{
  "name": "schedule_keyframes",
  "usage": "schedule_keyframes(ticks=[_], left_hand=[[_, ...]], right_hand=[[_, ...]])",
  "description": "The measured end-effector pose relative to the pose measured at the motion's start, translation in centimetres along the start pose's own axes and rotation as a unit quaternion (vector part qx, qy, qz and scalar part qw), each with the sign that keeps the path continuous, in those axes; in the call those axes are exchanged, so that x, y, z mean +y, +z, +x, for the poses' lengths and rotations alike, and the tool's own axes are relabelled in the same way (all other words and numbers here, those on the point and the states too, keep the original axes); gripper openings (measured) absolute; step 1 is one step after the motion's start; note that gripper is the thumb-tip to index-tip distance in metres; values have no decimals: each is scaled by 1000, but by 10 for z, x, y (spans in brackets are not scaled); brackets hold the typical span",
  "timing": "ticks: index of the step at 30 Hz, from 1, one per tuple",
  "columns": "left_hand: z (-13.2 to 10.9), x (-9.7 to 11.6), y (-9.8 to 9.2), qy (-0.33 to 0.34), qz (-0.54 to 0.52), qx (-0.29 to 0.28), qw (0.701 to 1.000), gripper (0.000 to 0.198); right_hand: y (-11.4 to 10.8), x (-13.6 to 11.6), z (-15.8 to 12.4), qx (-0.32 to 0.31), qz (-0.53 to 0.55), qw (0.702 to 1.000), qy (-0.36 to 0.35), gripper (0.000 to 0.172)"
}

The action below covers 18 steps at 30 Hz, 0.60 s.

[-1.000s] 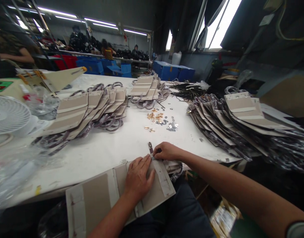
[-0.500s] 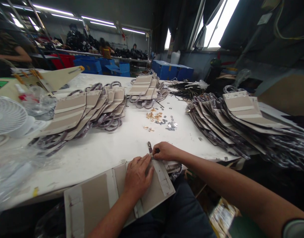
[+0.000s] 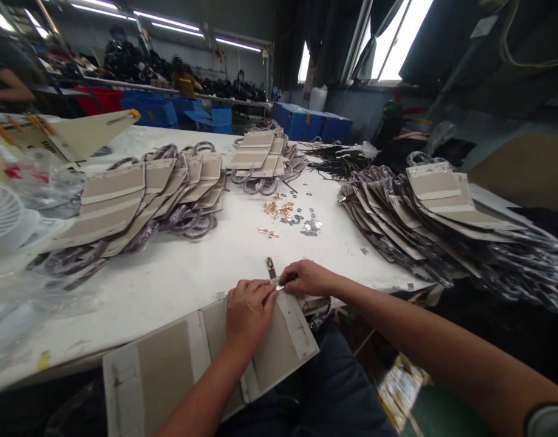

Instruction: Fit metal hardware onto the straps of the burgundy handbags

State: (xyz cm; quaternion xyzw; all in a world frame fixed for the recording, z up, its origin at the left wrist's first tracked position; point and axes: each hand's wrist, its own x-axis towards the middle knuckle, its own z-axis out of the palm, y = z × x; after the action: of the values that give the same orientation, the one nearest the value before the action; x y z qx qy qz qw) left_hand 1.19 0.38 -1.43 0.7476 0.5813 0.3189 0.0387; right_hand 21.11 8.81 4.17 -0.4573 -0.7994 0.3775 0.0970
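Observation:
A long beige bag panel [image 3: 169, 358] with pale strips lies across my lap, its far end on the table edge. My left hand [image 3: 249, 315] presses on it, fingers bent at its upper edge and thumb close to the forefinger. A dark strap tab [image 3: 270, 267] with metal on its end sticks out beyond that edge. Beside the tab, my right hand [image 3: 306, 278] is closed in a pinch around something small and dark, mostly hidden by the fingers. A bright silvery bit [image 3: 279, 287] shows between the two hands.
Gold fittings [image 3: 279, 210] and silver washers [image 3: 311, 227] lie loose on the white table [image 3: 187, 273]. Stacks of bag panels stand left [image 3: 110, 194], behind [image 3: 251, 150] and right [image 3: 436, 182]. A white fan [image 3: 5, 212] is far left. Dark straps [image 3: 337, 161] lie behind.
The view has swung slightly right. My left fingers have bent more and drawn nearer the panel's edge, and a silvery bit now shows by the right fingertips. My right hand keeps its pinch.

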Motion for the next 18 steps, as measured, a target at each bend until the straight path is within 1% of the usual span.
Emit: schedule_keyframes(ticks=[5, 8, 11, 16, 17, 18], left_hand=[[3, 2, -1, -5, 1, -9, 1000, 21], [4, 1, -1, -1, 2, -13, 1000, 23], [4, 0, 0, 1, 0, -16, 1000, 17], [5, -1, -3, -5, -7, -32, 999, 18], [5, -1, -3, -9, -8, -35, 999, 18], [5, 0, -4, -15, -9, -37, 999, 18]], right_hand=[[4, -1, 1, 30, -18, 999, 22, 22], [5, -3, 3, 30, -35, 998, 40, 22], [5, -1, 5, 25, -35, 998, 40, 20], [-3, 0, 6, 9, 5, 999, 36, 17], [-6, -2, 4, 16, 21, 999, 36, 15], [-10, -6, 2, 36, 43, 998, 34, 11]])
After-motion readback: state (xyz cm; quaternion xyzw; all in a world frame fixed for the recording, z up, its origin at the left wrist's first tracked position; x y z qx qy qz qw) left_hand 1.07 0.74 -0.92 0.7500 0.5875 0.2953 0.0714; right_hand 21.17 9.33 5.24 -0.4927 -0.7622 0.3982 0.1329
